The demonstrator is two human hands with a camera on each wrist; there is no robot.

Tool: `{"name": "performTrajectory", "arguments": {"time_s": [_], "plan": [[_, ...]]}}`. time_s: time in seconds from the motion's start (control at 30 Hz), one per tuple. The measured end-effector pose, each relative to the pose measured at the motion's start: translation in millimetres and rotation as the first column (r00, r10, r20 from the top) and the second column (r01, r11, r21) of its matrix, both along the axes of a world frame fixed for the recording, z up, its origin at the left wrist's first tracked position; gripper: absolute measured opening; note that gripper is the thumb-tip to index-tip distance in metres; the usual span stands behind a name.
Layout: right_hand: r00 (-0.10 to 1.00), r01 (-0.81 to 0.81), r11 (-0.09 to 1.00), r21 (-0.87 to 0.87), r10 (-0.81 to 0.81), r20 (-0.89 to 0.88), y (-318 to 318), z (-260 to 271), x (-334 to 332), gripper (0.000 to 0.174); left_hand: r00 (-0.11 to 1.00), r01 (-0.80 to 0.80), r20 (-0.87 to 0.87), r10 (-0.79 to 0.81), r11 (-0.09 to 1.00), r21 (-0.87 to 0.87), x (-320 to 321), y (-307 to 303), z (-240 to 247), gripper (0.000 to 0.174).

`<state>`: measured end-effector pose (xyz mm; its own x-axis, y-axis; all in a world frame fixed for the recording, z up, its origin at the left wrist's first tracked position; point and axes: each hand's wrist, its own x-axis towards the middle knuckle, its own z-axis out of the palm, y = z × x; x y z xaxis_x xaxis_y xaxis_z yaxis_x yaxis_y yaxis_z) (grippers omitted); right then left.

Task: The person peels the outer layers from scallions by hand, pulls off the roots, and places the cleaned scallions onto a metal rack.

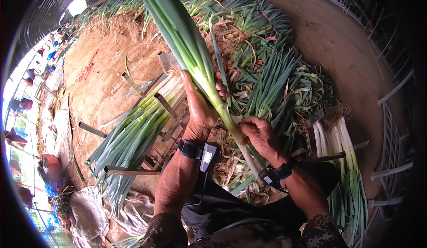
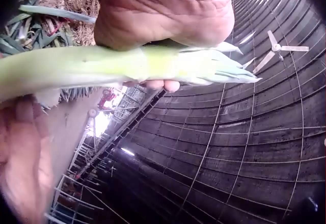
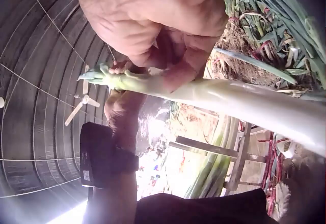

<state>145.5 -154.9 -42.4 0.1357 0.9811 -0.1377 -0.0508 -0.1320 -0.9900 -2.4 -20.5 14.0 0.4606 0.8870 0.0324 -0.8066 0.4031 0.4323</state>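
Note:
A long green onion [image 1: 180,30] slants across the middle of the head view, its broad green leaves up and away, its white shank [image 1: 251,161] down towards the lap. My left hand [image 1: 202,107] grips it where the leaves meet the pale stalk; fingertips [image 2: 170,85] show past the stalk in the left wrist view. Lower down, my right hand [image 1: 260,134] pinches at the outer layer of the stalk with thumb and bent fingers. In the right wrist view the thumb [image 3: 183,76] lies against the smooth stalk [image 3: 244,101]. The root end is hidden behind the right wrist.
To the left, a bundle of green onions [image 1: 133,128] lies in a rack with upright posts [image 1: 165,105]. Another bundle [image 1: 340,145] lies at the right, beside the knee. Beyond the hands is a heap of unpeeled onions [image 1: 271,83] and stripped leaves. Crumpled sacks [image 1: 89,212] lie lower left.

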Motion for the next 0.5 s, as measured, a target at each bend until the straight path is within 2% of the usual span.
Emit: {"name": "performTrajectory", "arguments": {"time_s": [0.07, 0.13, 0.23, 0.33, 0.43, 0.47, 0.5], "plan": [[1.0, -0.002, 1.0, -0.006, 0.002, 0.009, 1.4, 0.8, 0.3, 0.018, 0.999, 0.053, 0.008, -0.053, 0.998, 0.036, -3.0, 2.4, -5.2, 0.082], [0.999, -0.017, 1.0, -0.004, 0.016, -0.041, 1.1, 3.9, 0.7, 0.017, 0.999, 0.04, -0.008, -0.039, 0.999, 0.03, -3.5, 0.1, 1.4, 0.083], [1.0, -0.008, 1.0, -0.021, 0.008, -0.016, 3.5, 10.6, -1.9, 0.022, 0.999, 0.009, -0.033, -0.008, 1.0, 0.014, -3.7, -0.3, 2.7, 0.083], [0.999, -0.033, 0.998, 0.052, 0.033, 0.01, 9.6, 39.4, -12.1, 0.026, 0.999, 0.007, -0.032, -0.006, 1.0, 0.025, -2.8, -1.6, 0.6, 0.083], [0.969, -0.077, 0.99, 0.121, 0.045, 0.243, 20.9, 45.3, -11.5, 0.03, 1.0, 0.014, -0.025, -0.013, 1.0, 0.027, 1.2, -8.3, 0.4, 0.076], [0.988, -0.016, 0.99, 0.143, -0.007, 0.154, 23.2, 48.2, -18.1, 0.029, 1.0, 0.015, -0.022, -0.014, 1.0, 0.024, 3.4, -10.5, 1.8, 0.072], [0.974, -0.033, 0.989, 0.145, -0.001, 0.226, 26.0, 49.6, -17.1, 0.028, 0.998, -0.026, -0.063, 0.027, 0.999, 0.022, 6.1, -12.5, 3.4, 0.071]]}}
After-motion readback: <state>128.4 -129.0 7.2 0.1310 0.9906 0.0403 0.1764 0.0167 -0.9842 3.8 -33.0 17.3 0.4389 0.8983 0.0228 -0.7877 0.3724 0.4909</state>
